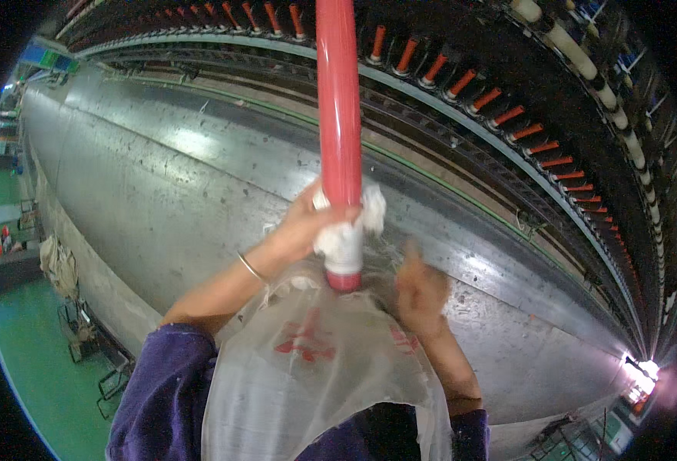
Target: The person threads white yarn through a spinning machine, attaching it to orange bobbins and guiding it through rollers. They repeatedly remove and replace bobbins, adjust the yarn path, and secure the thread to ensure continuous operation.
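Red tube: The long, glossy red tube runs from the top edge of the frame down to its centre, nearly upright in view; its lower end, also red, lies just above the plastic covering.
White fibre: A clump of white fibre bunches around the tube's lower part, tufts sticking out on both sides; below it, a smooth white band encircles the tube.
Left hand: The left hand, centre of the frame, is clamped on the tube at the fibre, a digit crossing its front.
Right hand: The right hand, right of centre, is motion-blurred and beside the tube's lower end, apart from it; whether its fingers are together or apart cannot be told.
Wrist and sleeves: A metal bangle circles the left wrist; purple sleeves cover both arms lower down.
Plastic covering: Translucent plastic sheeting with red markings drapes the person's front, bottom centre.
Machine: A grey metal panel slants across the middle; beyond it, orange-red bobbin tubes stand in a curving row from upper left to right.
Rollers: Pale rollers line up at upper right.
Edges: Green floor shows at lower left, a bright light at lower right.
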Demonstrator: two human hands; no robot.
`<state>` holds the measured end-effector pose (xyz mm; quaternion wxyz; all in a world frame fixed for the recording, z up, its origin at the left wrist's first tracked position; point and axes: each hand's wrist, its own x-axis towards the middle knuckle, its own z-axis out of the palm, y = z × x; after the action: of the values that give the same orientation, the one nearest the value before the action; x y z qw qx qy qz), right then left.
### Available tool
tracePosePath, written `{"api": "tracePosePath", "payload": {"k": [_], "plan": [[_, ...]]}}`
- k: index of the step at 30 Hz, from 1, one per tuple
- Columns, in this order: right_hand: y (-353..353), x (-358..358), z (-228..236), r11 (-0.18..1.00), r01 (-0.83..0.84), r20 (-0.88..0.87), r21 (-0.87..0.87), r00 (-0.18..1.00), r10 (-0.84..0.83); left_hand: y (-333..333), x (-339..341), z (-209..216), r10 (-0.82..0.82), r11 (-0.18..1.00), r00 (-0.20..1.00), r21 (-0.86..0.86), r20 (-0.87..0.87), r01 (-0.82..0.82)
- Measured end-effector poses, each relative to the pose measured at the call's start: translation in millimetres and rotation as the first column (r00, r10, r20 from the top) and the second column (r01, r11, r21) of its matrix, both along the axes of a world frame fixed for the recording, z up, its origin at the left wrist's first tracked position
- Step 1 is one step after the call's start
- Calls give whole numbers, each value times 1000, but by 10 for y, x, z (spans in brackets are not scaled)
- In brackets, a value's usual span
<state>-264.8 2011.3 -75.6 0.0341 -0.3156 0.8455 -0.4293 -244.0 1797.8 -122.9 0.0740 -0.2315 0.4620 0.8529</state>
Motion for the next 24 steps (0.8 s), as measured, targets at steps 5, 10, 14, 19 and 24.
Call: {"api": "tracePosePath", "payload": {"k": [5,10,14,19,24], "plan": [[-380,-379,559,881,-470,469,-55,767,438,-932,-359,502,99,623,926,-703,-363,-343],[-943,-230,568,559,-802,233,209,596,768,-1312,-301,675,105,608,910,-698,-401,-377],[-1212,-81,353,378,-796,196,473,514,835,-1215,-214,520,166,525,901,-737,-402,-426],[-1588,-99,-128,273,-960,129,67,280,951,-1476,-260,345,42,631,974,-750,-224,-200],[-1783,-186,-69,601,-694,-101,397,618,780,-1643,-399,508,-267,672,947,-739,-181,49]]}}
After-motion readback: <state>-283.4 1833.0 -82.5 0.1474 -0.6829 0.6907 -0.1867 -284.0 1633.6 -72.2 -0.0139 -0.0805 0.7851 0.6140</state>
